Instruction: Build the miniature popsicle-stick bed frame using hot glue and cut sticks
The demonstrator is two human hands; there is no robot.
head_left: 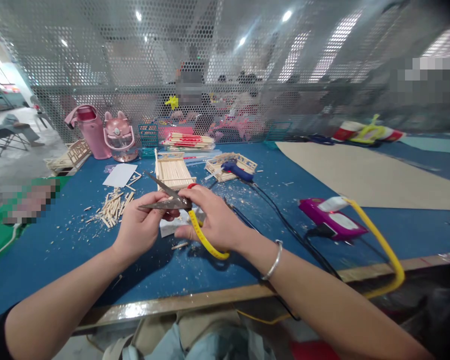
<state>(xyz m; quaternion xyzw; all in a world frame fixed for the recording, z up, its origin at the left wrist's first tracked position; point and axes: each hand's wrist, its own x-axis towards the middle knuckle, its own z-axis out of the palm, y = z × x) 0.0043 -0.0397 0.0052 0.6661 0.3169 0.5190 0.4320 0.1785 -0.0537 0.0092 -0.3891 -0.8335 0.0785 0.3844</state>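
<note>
- Where the right hand (219,220) clamps the scissors (180,202), it partly hides their handles (206,242).
- At the scissors, the left hand (138,225) pinches closed, contents unclear.

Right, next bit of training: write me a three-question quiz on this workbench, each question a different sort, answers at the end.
1. True or false: the blades of the scissors are closed together.
2. Multiple choice: what colour is the body of the glue gun?
a) yellow
b) blue
c) pink
3. Fill the gap: the handles of the scissors are in the person's ____.

Key: 1 false; 2 b; 3 right hand.
</note>
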